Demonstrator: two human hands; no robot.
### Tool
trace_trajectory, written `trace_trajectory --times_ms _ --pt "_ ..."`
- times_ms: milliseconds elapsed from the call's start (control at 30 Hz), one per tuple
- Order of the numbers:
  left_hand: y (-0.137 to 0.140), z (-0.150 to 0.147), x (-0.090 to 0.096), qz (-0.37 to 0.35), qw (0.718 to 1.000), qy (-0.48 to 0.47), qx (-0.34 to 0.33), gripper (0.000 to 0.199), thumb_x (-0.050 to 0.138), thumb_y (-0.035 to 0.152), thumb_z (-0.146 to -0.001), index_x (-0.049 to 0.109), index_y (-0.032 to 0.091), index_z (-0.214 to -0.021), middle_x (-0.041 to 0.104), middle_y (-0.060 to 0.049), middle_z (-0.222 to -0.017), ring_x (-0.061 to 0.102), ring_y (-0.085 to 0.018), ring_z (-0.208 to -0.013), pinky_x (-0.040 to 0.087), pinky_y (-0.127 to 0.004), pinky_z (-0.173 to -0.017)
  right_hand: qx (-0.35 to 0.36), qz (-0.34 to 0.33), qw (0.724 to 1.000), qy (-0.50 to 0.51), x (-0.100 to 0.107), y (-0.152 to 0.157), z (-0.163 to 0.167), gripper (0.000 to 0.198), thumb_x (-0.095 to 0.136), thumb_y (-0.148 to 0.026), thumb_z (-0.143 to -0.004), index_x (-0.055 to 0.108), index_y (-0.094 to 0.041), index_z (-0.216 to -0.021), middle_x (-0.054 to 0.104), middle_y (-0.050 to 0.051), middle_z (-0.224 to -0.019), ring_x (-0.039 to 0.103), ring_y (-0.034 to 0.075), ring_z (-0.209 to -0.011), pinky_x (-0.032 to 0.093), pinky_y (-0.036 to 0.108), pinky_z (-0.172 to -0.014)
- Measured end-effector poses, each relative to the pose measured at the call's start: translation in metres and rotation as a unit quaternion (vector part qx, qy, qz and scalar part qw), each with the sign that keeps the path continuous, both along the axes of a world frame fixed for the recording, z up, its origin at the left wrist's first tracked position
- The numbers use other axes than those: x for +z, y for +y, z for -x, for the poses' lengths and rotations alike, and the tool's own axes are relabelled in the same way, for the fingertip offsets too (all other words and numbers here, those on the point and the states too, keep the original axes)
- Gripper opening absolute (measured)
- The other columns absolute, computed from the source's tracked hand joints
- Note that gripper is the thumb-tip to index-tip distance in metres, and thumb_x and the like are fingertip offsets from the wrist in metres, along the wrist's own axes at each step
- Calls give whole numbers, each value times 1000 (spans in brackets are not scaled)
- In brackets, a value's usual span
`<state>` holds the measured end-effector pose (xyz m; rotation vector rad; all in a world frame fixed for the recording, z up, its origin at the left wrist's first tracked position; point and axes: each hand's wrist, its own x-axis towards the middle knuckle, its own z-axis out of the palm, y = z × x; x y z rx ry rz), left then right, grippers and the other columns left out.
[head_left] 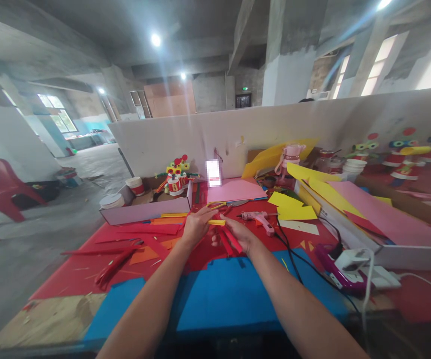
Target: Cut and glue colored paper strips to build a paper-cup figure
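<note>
Over the middle of the table, my left hand [196,227] is closed on a short yellow paper strip [217,223], which reaches across toward my other hand. My right hand [243,233] is closed around red paper strips [233,241] that stick out below its fingers; its fingertips are close to the yellow strip, and I cannot tell whether they touch it. Just beyond both hands lie scissors [216,205] with yellow handles. To the right of my right hand, a pink hot glue gun [260,219] rests on the red surface. Blue sheets [218,294] lie beneath my forearms.
Red and orange paper scraps [155,244] spread to the left. Yellow sheets [293,207] and a purple power strip [335,269] with cables are on the right. A box [144,214] with cup robots [176,184] stands back left; another paper-filled box [405,257] is at right.
</note>
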<state>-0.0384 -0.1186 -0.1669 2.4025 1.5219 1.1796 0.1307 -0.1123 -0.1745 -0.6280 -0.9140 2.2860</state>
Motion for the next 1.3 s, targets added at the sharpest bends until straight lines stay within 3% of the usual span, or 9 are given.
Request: trace_trajectory --times_ms 233,433,567,667,767,900,1133,1200,1300 --pt "-1 1 1 -19 996 83 37 50 48 3 -75 69 25 -114 68 -5 -111 64 -17 -100 50 -24 -83 10 -69 997 -26 -5 0 -1 19 45 -30 -93 56 -15 -91 59 -2 -63 50 8 -44 49 24 -49" --pt "3 5 -1 -32 994 100 -42 39 49 8 -79 72 26 -106 71 -3 -107 66 -15 -97 51 -22 -81 30 -85 995 -37 -9 5 -5 26 57 -43 -87 54 -18 -91 53 -4 -57 39 6 -38 32 17 -38" --pt "13 4 -7 19 996 -81 20 18 57 21 -79 74 19 -86 74 -3 -83 67 -16 -77 51 -23 -69 -24 -95 995 13 -9 12 -10 34 51 -48 -88 60 -16 -94 63 3 -68 52 11 -49 45 24 -47" --pt "17 -5 -10 114 953 -276 55 18 67 31 -72 67 15 -80 67 0 -59 55 -11 -47 41 -20 -46 -131 -146 980 30 -12 17 -9 22 63 -35 -79 62 -19 -94 64 1 -75 56 11 -56 50 26 -58" --pt "14 -17 -8 207 893 -400 18 32 75 35 -63 57 17 -80 56 7 -47 37 -5 -31 26 -18 -34 -194 -236 952 -12 -17 19 -4 31 71 -24 -68 61 -22 -97 62 -1 -83 58 10 -63 53 28 -63" --pt "8 -22 -4 230 864 -448 -19 36 77 37 -62 46 19 -71 40 13 -37 31 -4 -27 18 -16 -31 -216 -371 901 -57 -21 20 3 31 67 -20 -69 59 -24 -99 58 -1 -86 59 14 -75 54 29 -68" --pt "10 -13 -6 228 820 -525 -12 41 79 39 -59 45 20 -74 38 13 -36 29 -3 -26 18 -16 -30 -246 -633 709 -191 -16 10 2 42 53 -3 -72 62 -23 -107 58 7 -106 57 20 -98 51 34 -81" --pt "10 -15 -7 247 818 -519 -15 41 79 40 -58 46 20 -73 39 13 -37 29 -3 -26 17 -16 -30 -249 -650 690 -198 -14 7 1 34 55 -5 -75 65 -23 -102 59 7 -105 58 20 -98 50 34 -83" --pt "9 -18 -6 271 816 -510 -18 39 79 38 -57 48 18 -70 43 11 -39 30 -3 -27 15 -16 -30 -271 -641 698 -170 -11 5 1 11 58 -16 -82 68 -22 -82 64 6 -95 61 19 -90 49 31 -81"
